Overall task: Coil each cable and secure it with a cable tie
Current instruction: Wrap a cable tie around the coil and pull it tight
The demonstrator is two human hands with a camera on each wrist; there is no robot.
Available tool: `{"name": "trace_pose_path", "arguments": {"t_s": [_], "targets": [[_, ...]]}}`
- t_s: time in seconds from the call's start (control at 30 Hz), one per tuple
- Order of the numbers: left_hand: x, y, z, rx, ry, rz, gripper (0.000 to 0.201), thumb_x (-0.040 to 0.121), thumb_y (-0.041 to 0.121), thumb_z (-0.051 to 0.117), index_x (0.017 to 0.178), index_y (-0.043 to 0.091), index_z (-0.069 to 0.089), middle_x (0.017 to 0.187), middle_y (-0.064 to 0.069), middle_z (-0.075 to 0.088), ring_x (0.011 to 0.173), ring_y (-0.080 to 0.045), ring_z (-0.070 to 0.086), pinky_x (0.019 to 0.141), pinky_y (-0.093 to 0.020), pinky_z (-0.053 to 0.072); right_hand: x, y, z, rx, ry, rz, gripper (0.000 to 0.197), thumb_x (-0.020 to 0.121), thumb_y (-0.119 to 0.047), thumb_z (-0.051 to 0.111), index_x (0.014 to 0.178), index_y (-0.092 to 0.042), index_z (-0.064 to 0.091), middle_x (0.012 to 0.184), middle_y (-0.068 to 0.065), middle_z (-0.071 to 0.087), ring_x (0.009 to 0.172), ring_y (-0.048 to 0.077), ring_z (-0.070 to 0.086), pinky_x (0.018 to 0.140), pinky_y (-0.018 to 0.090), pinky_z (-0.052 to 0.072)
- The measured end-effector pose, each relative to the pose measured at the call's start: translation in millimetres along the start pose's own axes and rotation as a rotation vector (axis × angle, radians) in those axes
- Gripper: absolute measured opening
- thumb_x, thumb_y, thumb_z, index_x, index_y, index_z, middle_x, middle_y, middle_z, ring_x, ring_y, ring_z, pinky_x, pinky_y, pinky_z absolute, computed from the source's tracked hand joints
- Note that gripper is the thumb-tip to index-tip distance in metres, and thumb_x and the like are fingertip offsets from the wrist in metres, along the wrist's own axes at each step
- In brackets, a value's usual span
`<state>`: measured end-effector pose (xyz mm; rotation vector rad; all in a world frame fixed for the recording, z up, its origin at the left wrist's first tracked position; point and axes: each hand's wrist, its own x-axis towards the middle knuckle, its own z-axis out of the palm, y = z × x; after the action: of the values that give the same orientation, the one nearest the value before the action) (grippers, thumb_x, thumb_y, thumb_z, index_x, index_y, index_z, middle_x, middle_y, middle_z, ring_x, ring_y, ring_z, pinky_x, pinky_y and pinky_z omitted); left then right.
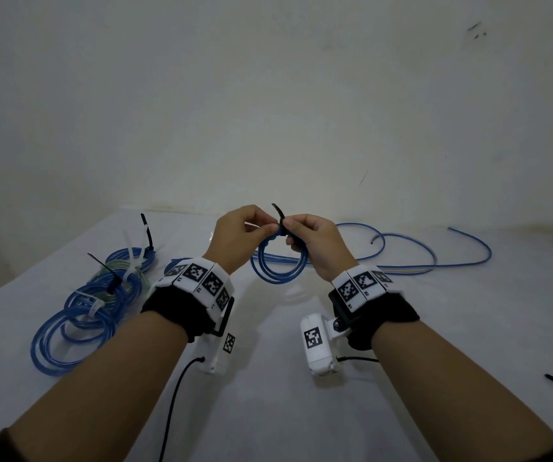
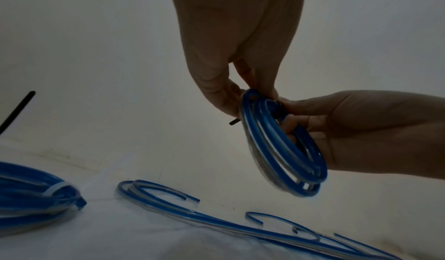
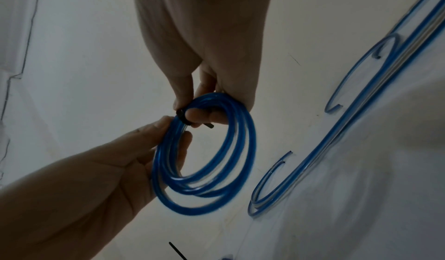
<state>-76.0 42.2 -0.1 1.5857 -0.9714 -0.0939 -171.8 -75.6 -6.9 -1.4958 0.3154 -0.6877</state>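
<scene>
Blue cable coil (image 1: 280, 261) hangs in mid-air above the table (image 1: 401, 328), left hand (image 1: 238, 238) pinching its top, right hand (image 1: 315, 243) gripping the black cable tie (image 1: 279, 213) wrapped there. Best to keep the loops bunched and draw the tail straight through, I'd say, or one strand may slip free.

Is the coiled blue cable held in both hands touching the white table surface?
Apart. The head view shows the coiled blue cable held up by the left hand and right hand; the left wrist view shows wall and white table clear beneath it.
</scene>
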Motion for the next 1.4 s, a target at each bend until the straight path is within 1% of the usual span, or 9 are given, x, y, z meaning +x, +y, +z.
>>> {"name": "trace_pose_path", "arguments": {"t_s": [0.17,0.3,0.37,0.57,0.77,0.9,1.1,1.3,1.4], "targets": [[-2.6,6.6,7.4,-0.055,-0.036,0.000,0.014,0.090,0.012,0.060,0.077,0.012,0.057,0.077,0.003,0.065,0.061,-0.001,0.066,0.058,-0.013,0.049,-0.7,-1.4,5.7,0.091,0.044,0.037,0.010,0.091,-0.007,0.056,0.084,-0.005,0.063,0.071,0.007,0.061,0.054,0.009,0.056,0.054,0.019,0.044],[-2.3,6.0,8.2,-0.075,-0.099,-0.018,0.004,0.089,0.005,0.059,0.088,0.008,0.060,0.082,-0.004,0.064,0.069,-0.010,0.064,0.067,-0.019,0.056,-1.5,-3.6,7.1,0.142,0.042,0.081,0.011,0.093,-0.007,0.055,0.083,-0.007,0.062,0.071,0.007,0.061,0.060,0.013,0.056,0.055,0.021,0.046],[-0.1,3.4,6.8,-0.046,-0.051,-0.005,0.006,0.087,0.002,0.061,0.091,0.004,0.064,0.077,-0.003,0.065,0.063,-0.004,0.063,0.065,-0.017,0.054,-2.8,-5.6,7.3,0.147,0.026,0.117,0.012,0.094,-0.010,0.054,0.084,-0.008,0.061,0.074,0.006,0.062,0.066,0.014,0.058,0.059,0.022,0.050],[0.9,6.2,5.9,0.056,0.004,0.037,0.009,0.083,0.007,0.067,0.092,0.006,0.068,0.073,0.002,0.067,0.058,0.003,0.062,0.063,-0.007,0.048,-2.8,-10.2,5.5,0.119,-0.017,0.195,0.025,0.096,-0.025,0.053,0.102,-0.003,0.063,0.080,0.005,0.065,0.073,0.015,0.061,0.063,0.024,0.055],[2.3,7.7,7.9,0.104,-0.082,0.001,0.018,0.086,0.008,0.064,0.104,0.008,0.064,0.076,-0.002,0.065,0.065,-0.005,0.059,0.062,-0.005,0.046,-1.6,-15.8,3.3,0.081,-0.007,0.201,0.005,0.091,-0.009,0.057,0.087,-0.007,0.059,0.078,0.009,0.062,0.072,0.018,0.060,0.064,0.029,0.053],[2.0,9.6,7.8,0.126,-0.129,0.002,0.014,0.089,0.008,0.060,0.101,0.004,0.065,0.081,0.001,0.065,0.069,-0.001,0.057,0.062,-0.004,0.045,-1.2,-20.0,-0.1,0.091,-0.020,0.196,0.008,0.090,-0.010,0.059,0.084,-0.009,0.056,0.079,0.008,0.063,0.072,0.019,0.063,0.069,0.033,0.052],[1.4,14.6,6.1,0.213,-0.213,0.123,0.010,0.091,0.005,0.054,0.084,0.012,0.055,0.075,0.009,0.056,0.059,0.013,0.051,0.059,-0.003,0.037,-0.4,-25.7,-0.3,0.064,-0.044,0.118,0.009,0.092,-0.008,0.056,0.084,-0.010,0.052,0.076,0.006,0.062,0.066,0.017,0.061,0.063,0.024,0.052],[0.3,10.2,8.6,0.125,-0.229,0.060,0.009,0.092,0.006,0.054,0.098,0.011,0.056,0.089,0.002,0.063,0.082,0.001,0.058,0.072,-0.005,0.045,2.5,-29.0,-1.3,0.027,0.016,0.129,0.017,0.091,-0.005,0.057,0.078,-0.009,0.048,0.074,0.007,0.060,0.062,0.016,0.061,0.054,0.023,0.053],[0.3,12.6,10.9,0.140,-0.231,0.051,0.011,0.092,0.006,0.054,0.103,0.007,0.057,0.093,0.000,0.061,0.083,-0.002,0.058,0.073,-0.005,0.045,4.4,-26.3,-1.9,0.007,0.060,0.148,0.019,0.091,-0.008,0.058,0.076,-0.010,0.048,0.071,0.007,0.059,0.058,0.015,0.059,0.052,0.022,0.052]]}}
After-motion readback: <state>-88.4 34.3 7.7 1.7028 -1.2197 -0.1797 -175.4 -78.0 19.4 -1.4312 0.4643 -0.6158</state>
